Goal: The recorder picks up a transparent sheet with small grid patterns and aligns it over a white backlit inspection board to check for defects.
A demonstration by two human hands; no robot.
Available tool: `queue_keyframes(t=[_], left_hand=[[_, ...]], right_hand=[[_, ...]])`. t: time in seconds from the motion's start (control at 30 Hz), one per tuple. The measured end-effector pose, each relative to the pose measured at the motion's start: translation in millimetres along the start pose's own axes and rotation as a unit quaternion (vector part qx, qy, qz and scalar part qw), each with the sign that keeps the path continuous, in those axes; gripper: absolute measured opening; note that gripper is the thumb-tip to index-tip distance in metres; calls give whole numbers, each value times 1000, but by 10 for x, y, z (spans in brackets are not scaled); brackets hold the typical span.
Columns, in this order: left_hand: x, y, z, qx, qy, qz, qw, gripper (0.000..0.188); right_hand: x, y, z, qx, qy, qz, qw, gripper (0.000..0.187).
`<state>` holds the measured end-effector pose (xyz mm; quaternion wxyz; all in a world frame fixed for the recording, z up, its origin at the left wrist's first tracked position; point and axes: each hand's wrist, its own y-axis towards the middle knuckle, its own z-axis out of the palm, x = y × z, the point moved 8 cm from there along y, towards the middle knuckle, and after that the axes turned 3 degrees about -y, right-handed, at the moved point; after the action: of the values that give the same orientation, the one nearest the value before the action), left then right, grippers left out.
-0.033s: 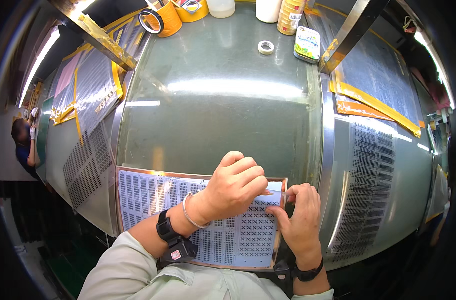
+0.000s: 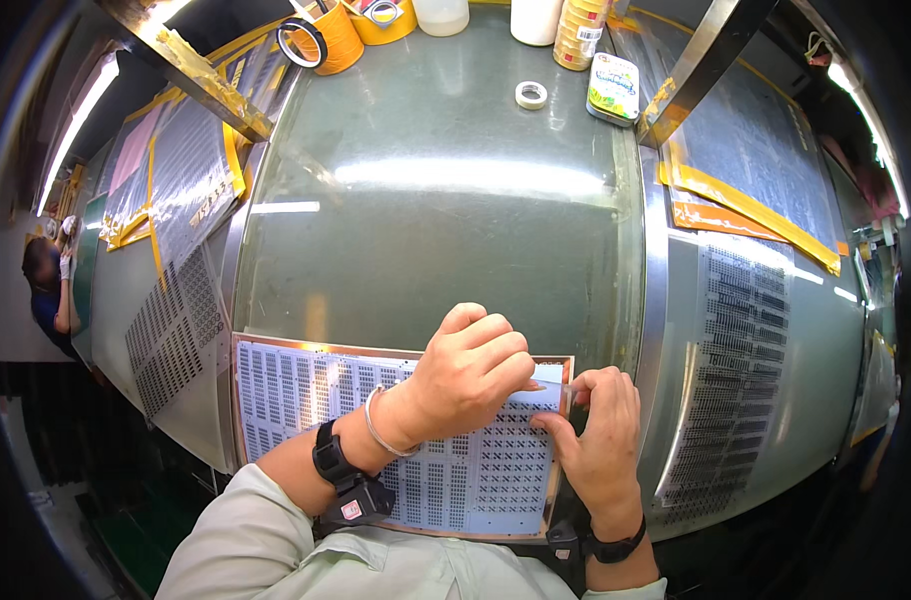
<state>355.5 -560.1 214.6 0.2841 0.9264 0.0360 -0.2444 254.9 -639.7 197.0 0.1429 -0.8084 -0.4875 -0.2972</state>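
Note:
A copper-edged panel [image 2: 521,500] with a pale blue face and rows of small black marks lies flat at the table's near edge. Over its right half my left hand [image 2: 476,370] is closed, knuckles up, fingers curled under and tips hidden. Beside those fingers, near the panel's far right corner, shows a thin pale sliver [image 2: 548,386], too small to name. My right hand [image 2: 604,425] is at the panel's right edge, its thumb reaching over the face and its other fingers bent at the corner. What its fingers pinch is hard to make out.
A white tape roll [image 2: 531,95] and a lidded tin [image 2: 614,88] sit at the far right. Orange holders [image 2: 338,40] stand far left. Metal posts [image 2: 701,75] rise at both sides. Patterned film sheets [image 2: 728,370] lie on both side tables. Another person [image 2: 48,285] works far left.

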Motion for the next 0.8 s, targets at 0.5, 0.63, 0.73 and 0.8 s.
queue_keyframes(t=[0.5,0.63,0.73,0.8], left_hand=[[311,-19,81,17,-28,-166,986,25],[333,7,90,13,-28,-178,984,27],[302,37,101,1,-23,-158,987,24],[308,24,123,2,-21,-155,988,23]], right_hand=[[96,17,-53,-43,-50,-59,996,49],[267,-54,14,-46,-188,-125,973,51],[294,-65,40,-35,-236,-124,963,51],[320,-56,77,-33,-255,-144,956,50]])
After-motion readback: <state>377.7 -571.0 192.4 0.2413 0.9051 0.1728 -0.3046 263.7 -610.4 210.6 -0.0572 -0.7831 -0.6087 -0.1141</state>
